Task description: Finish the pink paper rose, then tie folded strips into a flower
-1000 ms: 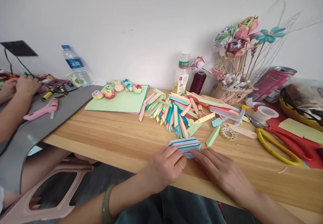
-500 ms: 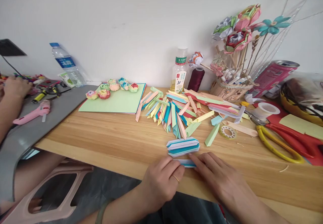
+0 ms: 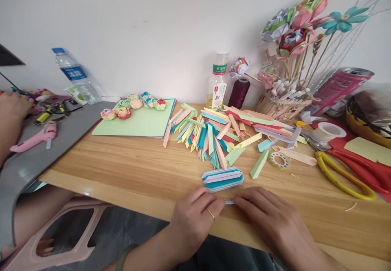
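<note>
Between my two hands, near the table's front edge, is a narrow folded paper strip, blue and white, seen almost edge-on and mostly covered by fingers. My left hand pinches its left end; a ring is on one finger. My right hand holds the other end with bent fingers. Just beyond them lies a small stack of blue and white folded strips. Behind that spreads a heap of folded paper strips in many colours. One green strip lies apart to the right.
Scissors, a tape roll and a ribbon spool lie right. A bottle and a flower basket stand behind. Paper flowers rest on green paper. Left are a glue gun and another person's hand.
The strip between my hands has turned from showing its flat face to showing only a thin edge. My hands stay near the same spot. The camera view has shifted slightly.
</note>
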The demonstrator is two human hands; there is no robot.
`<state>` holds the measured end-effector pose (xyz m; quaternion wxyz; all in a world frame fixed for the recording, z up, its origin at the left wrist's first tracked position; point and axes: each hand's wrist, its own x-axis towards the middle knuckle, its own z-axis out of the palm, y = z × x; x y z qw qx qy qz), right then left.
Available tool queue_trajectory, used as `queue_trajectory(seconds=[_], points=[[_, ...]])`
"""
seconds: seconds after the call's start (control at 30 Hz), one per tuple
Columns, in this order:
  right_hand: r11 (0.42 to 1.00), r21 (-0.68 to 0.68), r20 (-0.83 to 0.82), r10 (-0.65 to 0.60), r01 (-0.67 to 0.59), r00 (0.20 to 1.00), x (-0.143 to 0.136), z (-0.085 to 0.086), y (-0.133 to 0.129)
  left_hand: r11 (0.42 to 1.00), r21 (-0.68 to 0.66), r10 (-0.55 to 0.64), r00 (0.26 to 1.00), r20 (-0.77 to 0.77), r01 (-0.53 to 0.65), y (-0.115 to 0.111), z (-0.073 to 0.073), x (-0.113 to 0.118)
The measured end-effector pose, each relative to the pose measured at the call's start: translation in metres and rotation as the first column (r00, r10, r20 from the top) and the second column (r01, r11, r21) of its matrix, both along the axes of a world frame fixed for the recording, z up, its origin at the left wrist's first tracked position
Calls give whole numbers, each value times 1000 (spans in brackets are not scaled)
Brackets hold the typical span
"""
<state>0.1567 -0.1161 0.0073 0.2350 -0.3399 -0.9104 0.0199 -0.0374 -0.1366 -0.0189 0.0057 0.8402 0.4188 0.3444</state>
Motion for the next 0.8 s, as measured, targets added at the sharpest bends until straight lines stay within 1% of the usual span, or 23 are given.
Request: queue_trajectory(seconds=[0.1, 0.2, 0.27, 0.4, 0.5, 0.6, 0.73, 0.8], points=[[996, 84, 54, 37, -42, 998, 1, -2, 1, 998, 55, -4, 1000, -9, 4, 2, 1, 1], [982, 177, 109, 48, -67, 993, 3, -7, 0, 984, 178, 0, 999, -38, 7, 2, 2, 1], [978, 198, 120, 45, -68, 992, 5, -13, -3, 972, 236, 3, 997, -76, 15, 1, 1, 1], [981, 184, 127, 44, -67, 991, 9, -26, -8, 971, 235, -4, 991, -134, 36, -2, -3, -2], [982, 175, 137, 44, -68, 990, 11, -31, -9, 974, 219, -15, 987, -157, 50, -3, -4, -4], [980, 187, 135, 48, -73, 990, 11, -28, -8, 974, 219, -15, 987, -159, 51, -2, -3, -3], [965, 231, 125, 101, -127, 987, 6, -14, -5, 970, 239, -16, 994, -110, 42, -1, -1, 1], [958, 246, 124, 117, -144, 985, 3, -8, -3, 975, 221, -17, 998, -65, 31, 0, 0, 3]])
